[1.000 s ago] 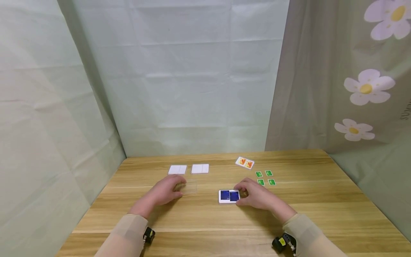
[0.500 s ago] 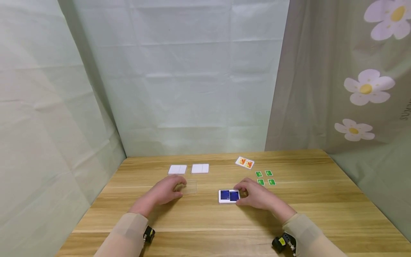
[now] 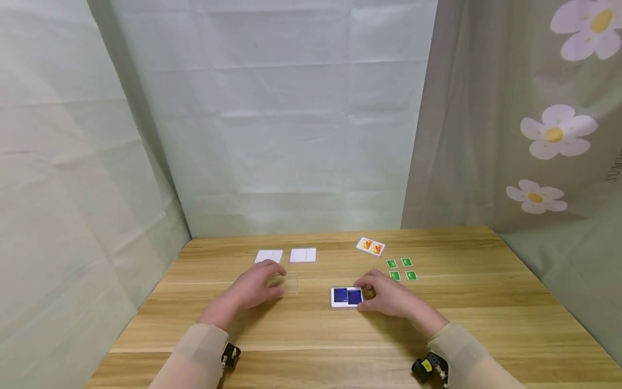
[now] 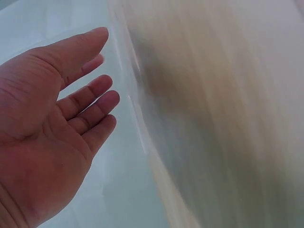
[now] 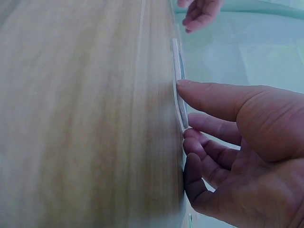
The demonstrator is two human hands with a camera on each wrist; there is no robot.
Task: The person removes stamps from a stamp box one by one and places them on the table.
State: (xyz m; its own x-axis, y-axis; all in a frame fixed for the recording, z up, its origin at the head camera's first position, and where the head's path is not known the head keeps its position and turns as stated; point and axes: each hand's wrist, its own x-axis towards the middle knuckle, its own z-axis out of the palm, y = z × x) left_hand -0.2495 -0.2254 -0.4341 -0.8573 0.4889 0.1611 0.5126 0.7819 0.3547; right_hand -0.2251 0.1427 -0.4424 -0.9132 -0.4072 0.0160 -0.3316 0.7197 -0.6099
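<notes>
Near the middle of the light wood-grain table (image 3: 369, 346), a white rounded rectangular card with two dark-blue squares (image 3: 346, 297) lay flat, its right end in the grasp of the person's right hand (image 3: 385, 294). The thumb pressed the card's near edge and the fingers met the far one; the right wrist view showed it edge-on between them, close to the tabletop.

To its left, well apart, the person's left hand (image 3: 257, 284) was free of any grip, thumb and fingers apart and loosely bent, over one end of a clear, colourless rectangular sheet (image 3: 291, 283). Whether a fingertip touched that sheet could not be told.

Beyond the left hand, two white rectangular cards, each with a thin dividing line (image 3: 303, 255), lay side by side. Farther right, a white rounded card with two orange-and-yellow pictures (image 3: 371, 246) lay at a slant, and just nearer sat four small green squares with white borders (image 3: 406, 262) in two rows, beyond the right hand. Pale, creased cloth (image 3: 291, 119) hung behind the table.
</notes>
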